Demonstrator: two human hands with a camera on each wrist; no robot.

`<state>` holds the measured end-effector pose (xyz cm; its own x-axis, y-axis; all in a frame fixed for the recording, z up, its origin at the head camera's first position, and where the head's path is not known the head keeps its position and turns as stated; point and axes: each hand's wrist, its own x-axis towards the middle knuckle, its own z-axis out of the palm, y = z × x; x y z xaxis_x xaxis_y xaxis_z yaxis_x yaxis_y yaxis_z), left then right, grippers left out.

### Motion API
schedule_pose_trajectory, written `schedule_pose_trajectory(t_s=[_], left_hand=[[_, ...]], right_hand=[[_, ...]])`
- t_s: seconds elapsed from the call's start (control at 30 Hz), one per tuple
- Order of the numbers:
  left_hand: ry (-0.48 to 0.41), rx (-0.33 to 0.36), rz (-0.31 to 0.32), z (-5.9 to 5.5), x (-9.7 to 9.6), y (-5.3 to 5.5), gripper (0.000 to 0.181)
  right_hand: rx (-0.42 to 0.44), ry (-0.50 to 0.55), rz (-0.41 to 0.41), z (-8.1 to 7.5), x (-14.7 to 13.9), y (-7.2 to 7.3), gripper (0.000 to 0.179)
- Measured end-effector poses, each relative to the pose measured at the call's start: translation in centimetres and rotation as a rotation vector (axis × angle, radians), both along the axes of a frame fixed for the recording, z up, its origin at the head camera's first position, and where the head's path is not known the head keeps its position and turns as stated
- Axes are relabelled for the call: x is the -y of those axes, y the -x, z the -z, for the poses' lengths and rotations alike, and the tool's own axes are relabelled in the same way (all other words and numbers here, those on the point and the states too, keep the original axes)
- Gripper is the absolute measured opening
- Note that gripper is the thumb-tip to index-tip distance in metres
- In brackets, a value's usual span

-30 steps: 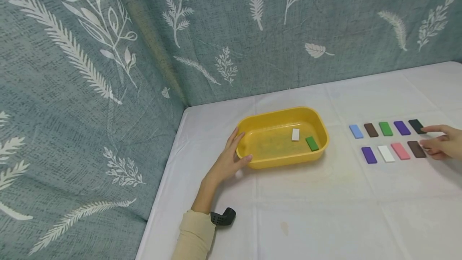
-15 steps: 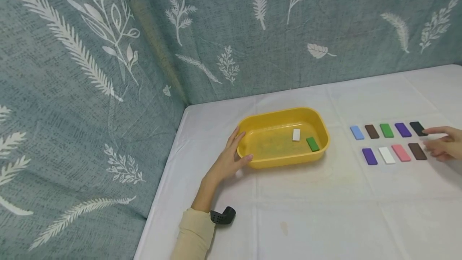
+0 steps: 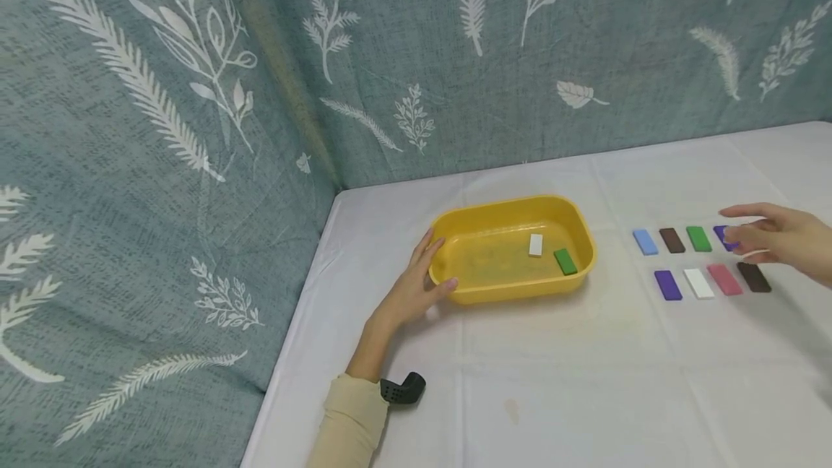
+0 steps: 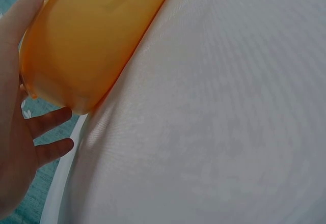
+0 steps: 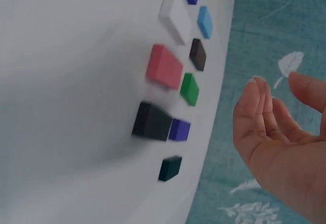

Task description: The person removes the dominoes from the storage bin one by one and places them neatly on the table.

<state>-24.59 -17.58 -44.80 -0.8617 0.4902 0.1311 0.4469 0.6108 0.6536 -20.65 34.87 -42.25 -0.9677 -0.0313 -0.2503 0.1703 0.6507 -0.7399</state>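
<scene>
My left hand [image 3: 406,295] rests at the left end of a yellow plastic tub [image 3: 507,295], its spread fingers and thumb touching the rim. Inside the tub lie a white block [image 3: 536,245] and a green block [image 3: 565,261]. On the right, my right hand [image 3: 780,237] hovers over two rows of flat blocks, its fingers relaxed, thumb and fingertips apart. It partly covers a purple block [image 5: 180,130] in the far row. A black block [image 5: 170,168], hidden behind that hand in the head view, shows on the cloth in the right wrist view.
The far row also has light blue [image 3: 646,242], brown [image 3: 672,240] and green blocks [image 3: 698,239]. Nearer are purple [image 3: 668,285], white [image 3: 698,284], pink [image 3: 724,279] and dark brown blocks [image 3: 754,277]. A white cloth [image 3: 559,388] covers the table; a patterned curtain [image 3: 494,92] borders it.
My right hand has left its place beside the black block, rising and shifting left over the far-row purple block. The left hand and the tub have stayed put.
</scene>
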Motion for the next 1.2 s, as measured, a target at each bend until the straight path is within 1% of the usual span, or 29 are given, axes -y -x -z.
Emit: schedule_pose_trajectory(t_s=[0.13, 0.23, 0.37, 0.5, 0.63, 0.8, 0.9, 1.07, 1.2], left_hand=[[0.006, 0.001, -0.004, 0.0, 0.1, 0.0, 0.083], [0.006, 0.0, -0.008, 0.0, 0.2, 0.0, 0.084], [0.005, 0.004, -0.006, 0.0, 0.2, -0.1, 0.086], [0.011, 0.002, -0.003, 0.0, 0.2, -0.2, 0.089], [0.014, 0.0, -0.003, -0.1, 0.1, -0.2, 0.088], [0.024, 0.0, -0.004, -0.1, 0.1, -0.1, 0.086], [0.03, 0.002, -0.008, -0.1, 0.1, -0.1, 0.087], [0.025, -0.002, -0.01, -0.2, 0.2, -0.3, 0.088], [0.018, 0.0, -0.014, -0.1, 0.1, -0.3, 0.088]], right_hand=[[-0.023, 0.052, -0.056, -0.8, 1.7, 0.5, 0.071], [-0.047, 0.114, -0.101, -1.3, 3.2, 0.7, 0.066], [-0.065, 0.173, -0.136, -1.9, 5.1, 1.3, 0.062], [-0.022, 0.24, -0.15, -2.6, 7.1, 2.0, 0.062], [0.013, 0.318, -0.156, -3.1, 9.1, 2.5, 0.063], [0.039, 0.413, -0.184, -3.4, 11.7, 3.0, 0.065], [0.086, 0.475, -0.195, -3.5, 13.2, 3.3, 0.066], [0.175, 0.557, -0.211, -4.0, 15.4, 3.6, 0.069], [0.189, 0.589, -0.25, -4.2, 16.8, 3.9, 0.07]])
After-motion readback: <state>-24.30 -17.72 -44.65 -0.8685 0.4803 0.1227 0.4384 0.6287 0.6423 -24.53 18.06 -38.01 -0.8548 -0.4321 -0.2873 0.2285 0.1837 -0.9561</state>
